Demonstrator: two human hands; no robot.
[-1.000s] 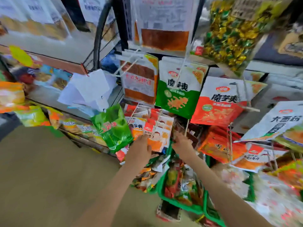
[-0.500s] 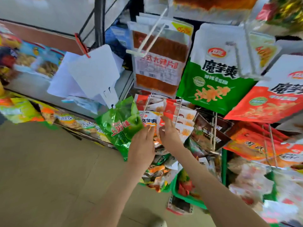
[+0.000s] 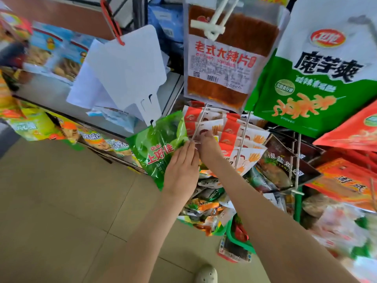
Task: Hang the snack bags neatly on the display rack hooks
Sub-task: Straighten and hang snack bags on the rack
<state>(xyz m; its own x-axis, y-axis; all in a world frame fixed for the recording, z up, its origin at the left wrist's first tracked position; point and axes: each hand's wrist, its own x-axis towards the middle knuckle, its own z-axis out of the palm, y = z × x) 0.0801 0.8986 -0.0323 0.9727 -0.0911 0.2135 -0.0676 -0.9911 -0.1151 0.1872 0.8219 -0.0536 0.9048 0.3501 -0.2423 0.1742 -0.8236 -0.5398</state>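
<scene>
A green snack bag (image 3: 158, 142) is at the centre, its right edge gripped by my left hand (image 3: 181, 166), whose fingers lie along the bag. The fingertips reach the tip of a thin white rack hook (image 3: 199, 124) that slopes down from the rack. Just to the right, my right hand (image 3: 208, 145) pinches one of several orange-and-white snack bags (image 3: 234, 135) hanging on that hook and its neighbour. Both hands nearly touch at the hook tip. The thumbs are hidden.
Above hang a brown spicy-strip bag (image 3: 224, 64), a big green-and-white bag (image 3: 314, 78) and white paper sheets (image 3: 122, 74) on a red clip. Dark and orange bags (image 3: 344, 180) hang right. A green basket (image 3: 238, 233) of loose snacks sits below. Tiled floor (image 3: 71, 201) lies left.
The view has closed in on the rack. My left hand has carried the green bag up to the hook tip, and my right hand has shifted left onto the orange-and-white bags.
</scene>
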